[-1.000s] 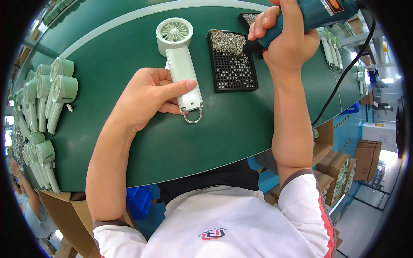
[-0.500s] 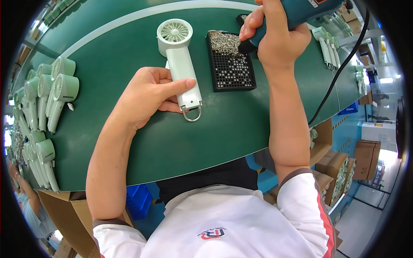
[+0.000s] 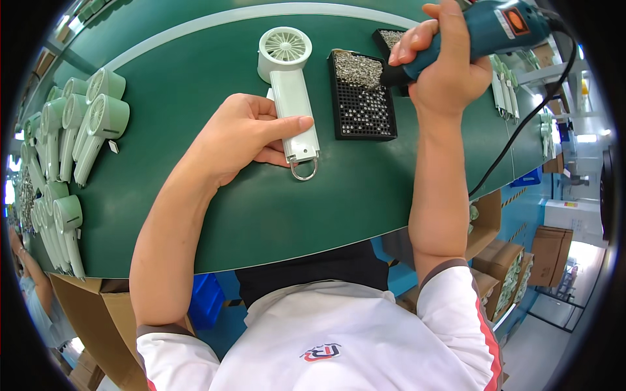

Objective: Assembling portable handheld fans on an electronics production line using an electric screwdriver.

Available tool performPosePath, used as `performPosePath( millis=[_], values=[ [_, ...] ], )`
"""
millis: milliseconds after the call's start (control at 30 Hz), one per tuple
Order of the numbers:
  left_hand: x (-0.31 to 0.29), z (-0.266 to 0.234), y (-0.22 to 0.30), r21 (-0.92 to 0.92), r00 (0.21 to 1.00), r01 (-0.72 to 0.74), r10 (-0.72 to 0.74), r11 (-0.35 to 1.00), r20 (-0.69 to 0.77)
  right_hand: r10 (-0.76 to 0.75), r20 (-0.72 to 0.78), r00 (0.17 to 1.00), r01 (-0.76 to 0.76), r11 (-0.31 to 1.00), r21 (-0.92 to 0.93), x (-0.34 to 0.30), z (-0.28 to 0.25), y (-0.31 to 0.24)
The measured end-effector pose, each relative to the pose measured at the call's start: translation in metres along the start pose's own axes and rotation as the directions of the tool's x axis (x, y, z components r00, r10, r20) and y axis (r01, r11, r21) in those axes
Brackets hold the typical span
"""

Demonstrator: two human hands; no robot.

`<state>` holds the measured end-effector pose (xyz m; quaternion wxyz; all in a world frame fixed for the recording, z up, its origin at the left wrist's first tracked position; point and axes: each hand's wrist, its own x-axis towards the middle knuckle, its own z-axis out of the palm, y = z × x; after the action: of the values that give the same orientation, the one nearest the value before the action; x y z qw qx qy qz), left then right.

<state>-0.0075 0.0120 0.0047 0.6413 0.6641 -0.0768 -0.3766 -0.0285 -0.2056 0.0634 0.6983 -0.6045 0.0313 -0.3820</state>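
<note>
My left hand [image 3: 251, 129] shows crisply under bright, diffuse light; edges of the green table [image 3: 313, 218] bow, and glare whitens patches toward the darkened margins.

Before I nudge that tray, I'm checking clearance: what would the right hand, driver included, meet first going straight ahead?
Driver first, the right hand would probably meet the screws in the black tray; depth is unclear.

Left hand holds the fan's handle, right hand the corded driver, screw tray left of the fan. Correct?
No: the screw tray is right of the fan, per the head view. Left hand on handle, right hand on corded driver: correct.
</note>
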Motion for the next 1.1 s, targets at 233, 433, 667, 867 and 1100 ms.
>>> performPosePath(
  millis=[233,433,667,867,1100],
  values=[
    [0.002,0.0,-0.002,-0.007,1.0,-0.001,0.001,1.0,-0.001,-0.038,0.27,0.962,-0.045,0.954,0.296,-0.013,-0.007,-0.017],
    [0.003,-0.002,-0.004,-0.025,1.0,0.005,-0.004,1.0,0.013,-0.03,0.57,0.821,-0.27,0.859,0.435,-0.036,0.014,-0.022],
    [0.003,-0.002,-0.005,-0.026,1.0,-0.004,0.005,1.0,0.004,0.031,0.539,0.842,-0.326,0.826,0.46,-0.041,0.014,-0.016],
    [0.002,-0.001,-0.004,-0.017,1.0,-0.006,0.006,1.0,-0.013,0.132,0.46,0.878,-0.369,0.799,0.475,-0.047,0.018,-0.014],
    [0.0,0.001,-0.003,0.006,1.0,0.0,0.0,1.0,-0.022,0.167,0.443,0.881,-0.398,0.768,0.502,-0.054,0.021,-0.016]
  ],
)
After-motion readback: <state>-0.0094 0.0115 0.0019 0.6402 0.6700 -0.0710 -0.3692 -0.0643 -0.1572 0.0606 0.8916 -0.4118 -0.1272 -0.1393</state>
